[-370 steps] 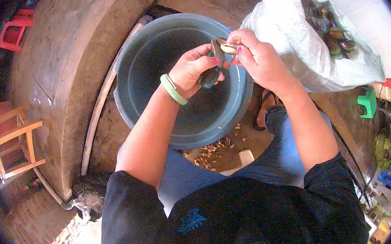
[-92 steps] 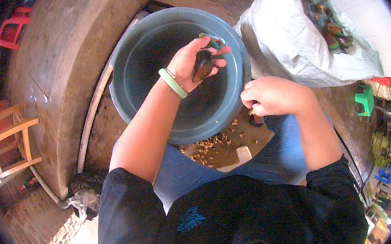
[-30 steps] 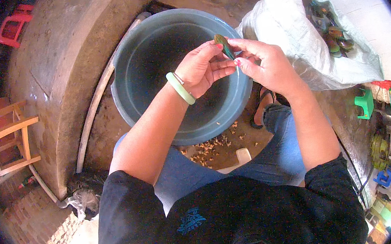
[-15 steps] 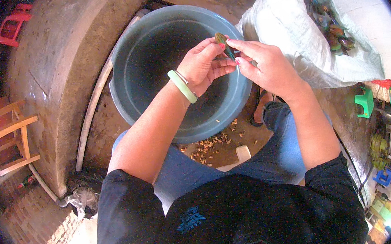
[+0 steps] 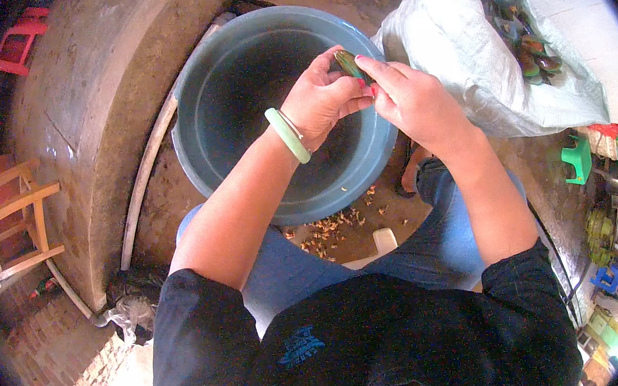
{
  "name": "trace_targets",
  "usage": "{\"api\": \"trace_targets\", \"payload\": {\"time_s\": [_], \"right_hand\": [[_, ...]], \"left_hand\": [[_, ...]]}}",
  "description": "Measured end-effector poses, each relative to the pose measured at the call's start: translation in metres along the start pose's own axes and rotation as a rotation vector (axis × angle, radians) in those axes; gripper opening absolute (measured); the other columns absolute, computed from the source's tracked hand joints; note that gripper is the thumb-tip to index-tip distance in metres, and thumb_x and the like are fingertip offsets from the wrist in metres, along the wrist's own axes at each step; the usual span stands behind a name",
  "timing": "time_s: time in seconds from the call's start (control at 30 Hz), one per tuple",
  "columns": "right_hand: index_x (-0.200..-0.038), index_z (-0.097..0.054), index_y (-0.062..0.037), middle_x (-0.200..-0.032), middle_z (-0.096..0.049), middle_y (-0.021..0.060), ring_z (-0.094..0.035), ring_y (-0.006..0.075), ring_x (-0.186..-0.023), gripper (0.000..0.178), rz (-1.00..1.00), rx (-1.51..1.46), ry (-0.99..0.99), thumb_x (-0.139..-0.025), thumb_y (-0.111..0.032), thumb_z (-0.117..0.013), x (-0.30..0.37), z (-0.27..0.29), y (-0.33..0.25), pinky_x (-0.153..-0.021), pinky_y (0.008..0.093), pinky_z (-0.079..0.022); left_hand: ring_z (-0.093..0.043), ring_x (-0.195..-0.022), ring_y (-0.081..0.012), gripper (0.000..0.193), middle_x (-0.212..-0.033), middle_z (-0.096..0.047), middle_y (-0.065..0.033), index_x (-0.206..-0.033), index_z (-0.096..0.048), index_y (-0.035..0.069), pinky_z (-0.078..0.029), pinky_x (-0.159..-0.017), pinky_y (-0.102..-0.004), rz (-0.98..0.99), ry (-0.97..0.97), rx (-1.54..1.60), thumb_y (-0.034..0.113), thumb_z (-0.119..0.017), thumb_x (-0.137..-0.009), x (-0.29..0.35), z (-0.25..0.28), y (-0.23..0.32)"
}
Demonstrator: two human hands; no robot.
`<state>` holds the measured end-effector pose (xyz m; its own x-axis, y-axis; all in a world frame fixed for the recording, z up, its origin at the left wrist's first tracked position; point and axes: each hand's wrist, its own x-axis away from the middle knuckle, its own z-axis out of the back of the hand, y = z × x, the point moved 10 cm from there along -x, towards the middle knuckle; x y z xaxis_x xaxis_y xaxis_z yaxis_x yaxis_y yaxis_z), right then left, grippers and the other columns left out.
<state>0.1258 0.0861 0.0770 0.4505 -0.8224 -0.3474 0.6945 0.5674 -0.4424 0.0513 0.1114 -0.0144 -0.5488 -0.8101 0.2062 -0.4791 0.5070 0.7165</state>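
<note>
A green-brown mussel (image 5: pixel 348 64) is held up over the right part of a large blue-grey tub (image 5: pixel 192 141). My left hand (image 5: pixel 320 96), with a pale green bangle at the wrist, grips the shell between thumb and fingers. From the other side my right hand (image 5: pixel 413 97) pinches at the shell, index finger along its edge and thumb just below. The fingers cover the mussel's lower end, so whether something small is between my right fingertips is hidden. To the right, a white woven sack (image 5: pixel 428 40) lies open with several more mussels (image 5: pixel 530 52) inside.
Small tan scraps (image 5: pixel 328 232) litter the floor between my knees and the tub. A pale pipe (image 5: pixel 145 179) runs along the concrete wall (image 5: pixel 106 131) on the left. Beyond stand a wooden stool (image 5: pixel 21 221) and a red plastic stool (image 5: pixel 21 42). A green stool (image 5: pixel 577 160) sits at right.
The mussel has tilted over to the left, and my left hand has turned with its fingers curled closer around it. My right hand has shifted slightly, its index finger still at the shell.
</note>
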Motion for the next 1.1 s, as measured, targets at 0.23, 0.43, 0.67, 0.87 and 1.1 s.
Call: {"api": "trace_targets", "payload": {"time_s": [0.23,0.43,0.67,0.87,1.1], "right_hand": [[-0.116,-0.054,-0.0006,-0.081,-0.060,0.0174,-0.062,0.0344,-0.070,0.037,0.022,0.007,-0.017,-0.080,-0.010,-0.059,-0.001,-0.001,-0.001,-0.061,0.0416,-0.052],[-0.113,-0.055,-0.0004,-0.080,-0.060,0.0170,-0.061,0.0342,-0.069,0.035,0.036,0.025,-0.025,-0.080,-0.011,-0.059,0.000,0.000,-0.004,-0.061,0.0418,-0.052],[-0.111,-0.055,0.0001,-0.081,-0.060,0.0171,-0.062,0.0335,-0.071,0.033,0.025,0.007,-0.029,-0.080,-0.011,-0.059,0.001,0.001,-0.004,-0.062,0.0411,-0.052],[-0.111,-0.055,0.0003,-0.084,-0.060,0.0180,-0.062,0.0328,-0.074,0.034,0.006,0.041,-0.088,-0.079,-0.011,-0.060,0.002,-0.004,-0.006,-0.065,0.0391,-0.053],[-0.114,-0.055,-0.0010,-0.086,-0.059,0.0183,-0.061,0.0362,-0.080,0.039,-0.029,-0.049,-0.091,-0.078,-0.014,-0.063,0.002,-0.008,-0.002,-0.069,0.0412,-0.052]], "left_hand": [[-0.062,-0.096,-0.0240,0.070,-0.103,-0.059,-0.0129,-0.140,-0.019,0.001,-0.050,-0.090,-0.0378,0.000,0.026,-0.091,0.005,-0.060,-0.083,0.002,0.005,0.000],[-0.062,-0.095,-0.0224,0.067,-0.102,-0.058,-0.0119,-0.139,-0.021,0.002,-0.050,-0.090,-0.0366,0.009,0.023,-0.067,0.005,-0.059,-0.083,0.003,0.003,-0.001],[-0.062,-0.095,-0.0218,0.064,-0.103,-0.058,-0.0110,-0.139,-0.023,0.003,-0.050,-0.089,-0.0360,0.016,0.008,-0.054,0.005,-0.058,-0.085,0.004,0.000,0.000],[-0.061,-0.095,-0.0214,0.062,-0.103,-0.058,-0.0111,-0.139,-0.024,0.002,-0.050,-0.089,-0.0363,0.031,0.052,-0.119,0.005,-0.054,-0.084,0.004,0.002,-0.003],[-0.061,-0.091,-0.0193,0.066,-0.101,-0.057,-0.0108,-0.139,-0.025,0.003,-0.051,-0.083,-0.0322,0.005,0.094,-0.174,0.001,-0.054,-0.080,0.002,0.008,-0.004]]}}
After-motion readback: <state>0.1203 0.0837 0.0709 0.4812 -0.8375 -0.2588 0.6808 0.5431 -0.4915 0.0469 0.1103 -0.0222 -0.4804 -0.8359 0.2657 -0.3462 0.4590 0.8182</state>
